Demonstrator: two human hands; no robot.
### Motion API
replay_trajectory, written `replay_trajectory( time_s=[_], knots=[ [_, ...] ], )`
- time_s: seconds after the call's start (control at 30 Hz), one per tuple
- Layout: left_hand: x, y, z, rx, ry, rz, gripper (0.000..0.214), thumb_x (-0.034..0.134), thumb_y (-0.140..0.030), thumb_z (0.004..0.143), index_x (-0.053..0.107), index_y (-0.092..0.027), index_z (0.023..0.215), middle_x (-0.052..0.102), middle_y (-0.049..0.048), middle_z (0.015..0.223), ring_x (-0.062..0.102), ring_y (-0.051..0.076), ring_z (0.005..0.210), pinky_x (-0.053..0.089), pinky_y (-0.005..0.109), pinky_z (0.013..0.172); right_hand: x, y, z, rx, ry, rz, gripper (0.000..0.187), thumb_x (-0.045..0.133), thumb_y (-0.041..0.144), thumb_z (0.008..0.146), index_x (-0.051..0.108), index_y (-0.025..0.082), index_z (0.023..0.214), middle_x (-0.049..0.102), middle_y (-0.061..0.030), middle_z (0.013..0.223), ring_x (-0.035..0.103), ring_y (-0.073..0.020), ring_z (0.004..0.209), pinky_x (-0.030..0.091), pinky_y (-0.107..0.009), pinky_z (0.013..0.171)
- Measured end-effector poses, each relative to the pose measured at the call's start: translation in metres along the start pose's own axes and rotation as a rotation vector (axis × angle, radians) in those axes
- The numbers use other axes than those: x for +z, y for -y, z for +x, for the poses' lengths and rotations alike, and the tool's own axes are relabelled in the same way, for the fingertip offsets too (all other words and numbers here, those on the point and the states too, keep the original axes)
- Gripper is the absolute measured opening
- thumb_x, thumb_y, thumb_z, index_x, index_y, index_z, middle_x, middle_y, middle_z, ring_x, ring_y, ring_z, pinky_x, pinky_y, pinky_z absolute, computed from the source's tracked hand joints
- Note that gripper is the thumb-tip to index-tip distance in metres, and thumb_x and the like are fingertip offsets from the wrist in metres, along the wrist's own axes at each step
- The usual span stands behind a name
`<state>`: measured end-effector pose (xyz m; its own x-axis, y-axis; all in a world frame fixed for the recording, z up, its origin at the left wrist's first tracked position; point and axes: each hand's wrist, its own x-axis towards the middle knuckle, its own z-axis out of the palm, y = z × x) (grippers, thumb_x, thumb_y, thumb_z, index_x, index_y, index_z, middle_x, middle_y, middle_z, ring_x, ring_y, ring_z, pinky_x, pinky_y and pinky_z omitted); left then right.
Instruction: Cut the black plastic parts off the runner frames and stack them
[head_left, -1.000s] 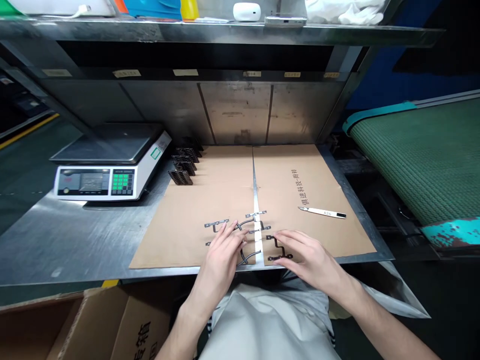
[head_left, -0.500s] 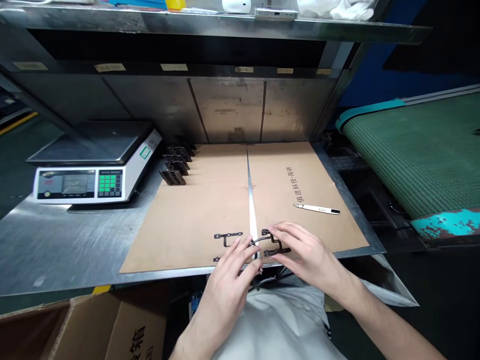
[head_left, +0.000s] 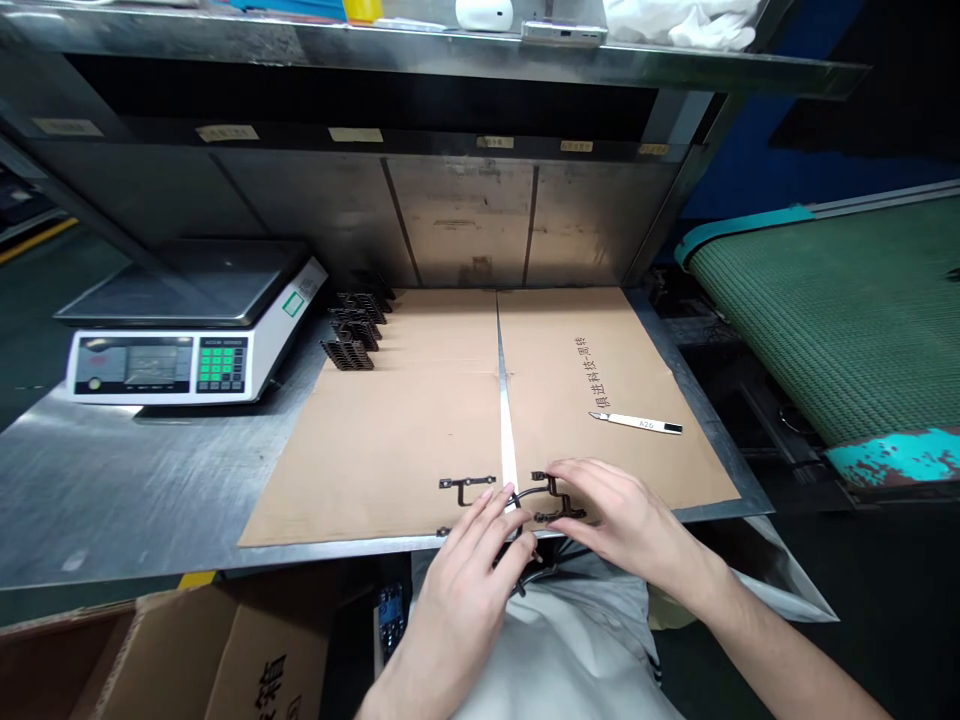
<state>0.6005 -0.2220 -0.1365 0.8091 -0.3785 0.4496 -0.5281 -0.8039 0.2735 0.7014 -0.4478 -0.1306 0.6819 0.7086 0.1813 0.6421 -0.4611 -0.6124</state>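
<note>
Flat brown cardboard (head_left: 420,420) covers the steel bench. Near its front edge lie thin dark metal bracket parts (head_left: 466,486). My left hand (head_left: 487,560) curls its fingers round a bent dark wire part (head_left: 525,497) at the cardboard's front edge. My right hand (head_left: 607,510) rests beside it with fingers closed over another dark bracket (head_left: 551,483). The two hands almost touch at the seam of the cardboard.
A digital scale (head_left: 180,330) stands at the left. Rows of stacked dark parts (head_left: 352,325) sit at the cardboard's back left. A white pen-like tool (head_left: 637,423) lies to the right. A green conveyor belt (head_left: 832,310) runs at the right; an open carton (head_left: 172,650) sits below left.
The loose parts spread across the seam have been gathered toward the front edge. Both hands drew closer to me and together, closing on the parts.
</note>
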Motion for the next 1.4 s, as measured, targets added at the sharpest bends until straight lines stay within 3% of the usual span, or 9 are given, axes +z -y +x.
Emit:
replay_trajectory(
  time_s=[0.23,0.4,0.73,0.93,1.17,1.27,1.4],
  knots=[
    [0.001,-0.002,0.002,0.056,-0.014,0.008,0.024,0.046,-0.005,0.103,0.068,-0.010,0.112,0.075,0.0106,0.118,0.059,0.033,0.136,0.054,0.052,0.114,0.015,-0.012,0.002,-0.078,0.002,-0.004,0.061,0.075,0.018,0.091,0.048,0.020,0.146,0.067,-0.0134,0.138,0.063,-0.0272,0.131,0.054,-0.045,0.112],
    [0.002,0.002,-0.002,0.067,-0.005,-0.057,0.026,0.044,-0.003,0.103,0.067,-0.010,0.111,0.076,0.0097,0.115,0.060,0.030,0.136,0.048,0.051,0.120,0.016,-0.019,0.000,-0.118,0.070,0.005,0.053,0.073,0.020,0.092,0.051,0.018,0.141,0.071,-0.0141,0.130,0.071,-0.0271,0.117,0.062,-0.042,0.101],
    [0.004,0.018,-0.016,0.024,0.003,-0.307,0.030,0.043,0.004,0.100,0.064,-0.016,0.105,0.075,0.0067,0.108,0.052,0.024,0.145,0.038,0.046,0.127,0.013,-0.016,-0.007,-0.228,-0.050,0.096,0.062,0.071,0.023,0.093,0.045,0.023,0.149,0.073,-0.0125,0.130,0.073,-0.0264,0.116,0.062,-0.038,0.101],
    [-0.002,0.012,-0.011,0.046,0.061,-0.166,0.027,0.044,-0.001,0.102,0.065,-0.015,0.113,0.075,0.0076,0.111,0.053,0.027,0.143,0.039,0.052,0.126,0.010,-0.011,-0.001,-0.151,0.066,0.005,0.053,0.070,0.021,0.093,0.052,0.019,0.142,0.072,-0.0134,0.130,0.072,-0.0265,0.118,0.061,-0.039,0.101],
    [0.006,-0.004,0.002,0.061,0.083,0.068,0.028,0.041,-0.006,0.103,0.068,-0.012,0.110,0.075,0.0090,0.105,0.065,0.032,0.130,0.055,0.053,0.112,0.016,-0.009,0.007,-0.033,0.194,-0.129,0.048,0.073,0.016,0.090,0.056,0.015,0.136,0.073,-0.0156,0.126,0.073,-0.0298,0.114,0.062,-0.044,0.095],
    [0.005,-0.001,0.002,-0.006,0.074,0.027,0.030,0.040,-0.006,0.104,0.067,-0.014,0.111,0.075,0.0080,0.104,0.065,0.030,0.129,0.055,0.053,0.113,0.015,-0.011,0.007,-0.019,0.156,-0.097,0.050,0.075,0.016,0.089,0.057,0.017,0.136,0.074,-0.0138,0.125,0.073,-0.0289,0.114,0.062,-0.044,0.096],
    [-0.002,0.016,-0.008,-0.111,0.061,-0.056,0.026,0.048,-0.008,0.102,0.066,-0.020,0.116,0.073,0.0085,0.118,0.057,0.029,0.139,0.052,0.055,0.115,0.007,-0.009,-0.001,0.022,-0.001,0.036,0.057,0.079,0.025,0.088,0.057,0.022,0.140,0.074,-0.0093,0.129,0.072,-0.0259,0.117,0.060,-0.041,0.102]
  ],
)
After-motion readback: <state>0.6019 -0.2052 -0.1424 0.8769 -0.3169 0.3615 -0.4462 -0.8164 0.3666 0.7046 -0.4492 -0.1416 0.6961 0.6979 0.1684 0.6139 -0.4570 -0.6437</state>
